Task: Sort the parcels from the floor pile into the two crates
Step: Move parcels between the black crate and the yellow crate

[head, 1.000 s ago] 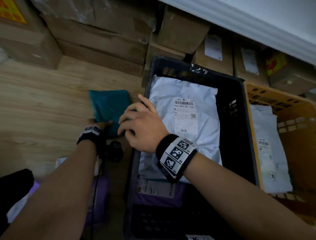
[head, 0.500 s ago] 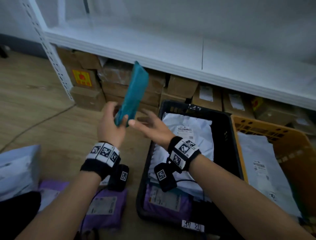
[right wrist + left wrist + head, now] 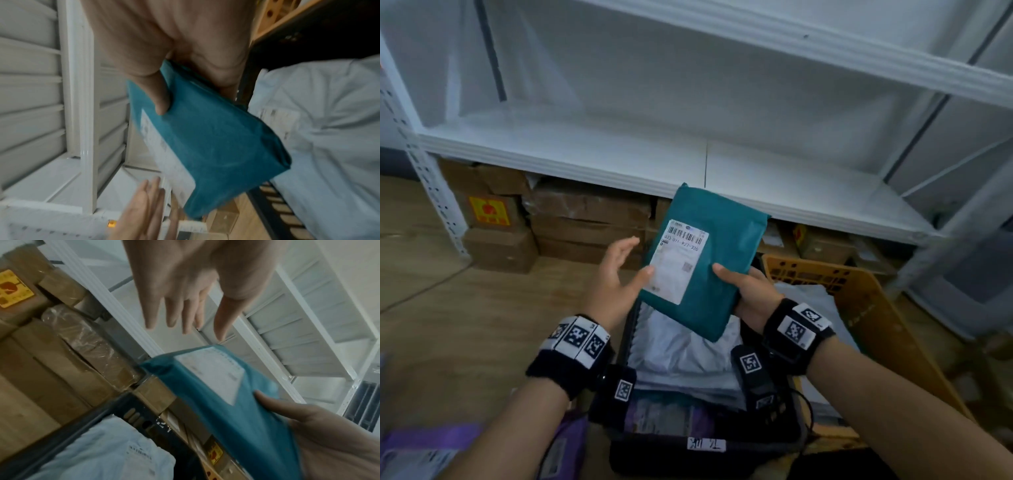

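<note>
- Flat teal plastic mailer parcel (image 3: 717, 274) held in the air above the black plastic crate (image 3: 709, 455), white shipping label (image 3: 679, 262) facing the head camera, parcel tilted with its top edge toward the white metal shelf (image 3: 739, 164)
- Right hand (image 3: 751, 294) grips the parcel at its right edge: thumb on the front face, remaining fingers behind it; right wrist view confirms the thumb pressed on the teal face
- Left hand (image 3: 616, 277) spread, fingers straight and apart; thumb tip at the left edge of the label, contact cannot be confirmed; left wrist view shows the fingers (image 3: 170, 316) clear of the parcel
- Black crate contains a white plastic mailer (image 3: 681, 356) and a purple mailer (image 3: 664, 416) at its near end
- Orange plastic crate (image 3: 876, 298) just right of the black crate, with a white mailer inside
- Purple mailers (image 3: 428, 445) lie on the wooden floor (image 3: 465, 325) at lower left
- Brown cardboard boxes (image 3: 585, 219) stacked under the lowest shelf
</note>
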Demonstrator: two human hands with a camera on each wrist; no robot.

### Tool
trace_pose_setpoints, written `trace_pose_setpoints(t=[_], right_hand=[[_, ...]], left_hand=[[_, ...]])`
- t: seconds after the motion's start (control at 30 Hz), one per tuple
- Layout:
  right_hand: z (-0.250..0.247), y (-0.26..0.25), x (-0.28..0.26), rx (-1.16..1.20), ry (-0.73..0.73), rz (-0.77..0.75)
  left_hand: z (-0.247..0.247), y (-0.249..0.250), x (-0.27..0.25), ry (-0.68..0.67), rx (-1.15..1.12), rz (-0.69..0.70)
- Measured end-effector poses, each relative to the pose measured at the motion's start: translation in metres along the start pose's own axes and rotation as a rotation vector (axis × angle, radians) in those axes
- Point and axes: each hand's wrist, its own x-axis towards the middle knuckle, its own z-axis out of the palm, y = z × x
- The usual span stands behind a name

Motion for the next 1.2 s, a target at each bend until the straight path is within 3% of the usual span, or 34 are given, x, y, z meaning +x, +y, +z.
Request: trace_pose_setpoints(t=[0.07,0.17,0.47,0.77,1.0,1.1,1.2], right_hand=[[-0.022,-0.003,-0.004,0.040,-0.058,-0.007],[-0.042,0.001,-0.008,0.069,-0.083,0.012],[-0.063,0.001,-0.012,0.072,-0.016,0.040],[-0.063,-0.010,-0.012,0.075,-0.022,0.025],[-0.102,-0.041,-0.015,-0.056,0.103,-0.098],[-0.144,-0.064,-0.022,-0.168,0.146,-0.145],[-0.195,-0.082,-0.036,-0.303,0.253,-0.194]], left_hand=[[0.007,-0.002,0.003,-0.070,0.029,-0.126],[0.020,-0.004,-0.001,-0.244,-0.192,-0.246],[0.043,-0.005,-0.009,-0.247,-0.286,-0.253],[0.050,0.001,-0.008,-0.203,-0.226,-0.263],[0.115,0.014,-0.015,-0.165,-0.289,-0.256],[0.153,0.013,-0.022,-0.231,-0.218,-0.251],[0.184,0.000,-0.034,-0.435,-0.060,-0.243]])
